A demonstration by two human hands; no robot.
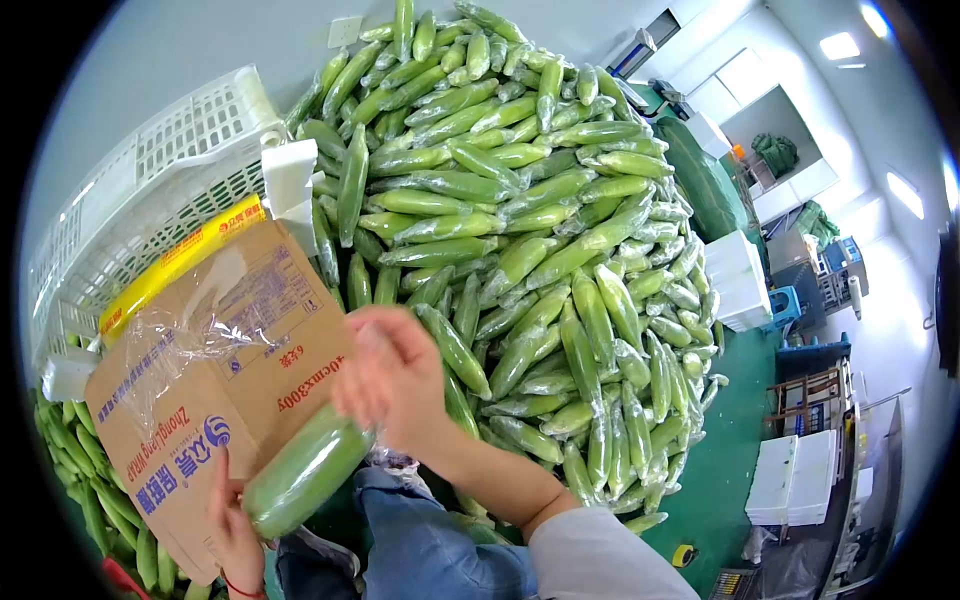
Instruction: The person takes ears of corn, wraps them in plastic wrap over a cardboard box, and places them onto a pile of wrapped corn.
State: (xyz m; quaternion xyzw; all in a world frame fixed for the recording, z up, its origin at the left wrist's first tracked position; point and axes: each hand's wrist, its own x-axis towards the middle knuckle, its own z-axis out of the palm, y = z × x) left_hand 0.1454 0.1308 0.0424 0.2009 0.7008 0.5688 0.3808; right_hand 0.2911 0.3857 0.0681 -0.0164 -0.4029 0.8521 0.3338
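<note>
A long green gourd in shiny clear film lies slanted above my lap. My left hand holds its lower end, with the fingers partly hidden behind it. My right hand is at the gourd's upper end, its fingers curled but smeared by motion, so I cannot tell whether they grip anything. Behind and to the left stands a brown cardboard box with red and blue print. Crumpled clear film lies across its top, and a yellow roll-shaped strip runs along its far edge.
A large heap of film-wrapped gourds rises ahead and to the right. White plastic crates stand at the left, with more green gourds below them. White foam boxes and a tape roll are on the green floor.
</note>
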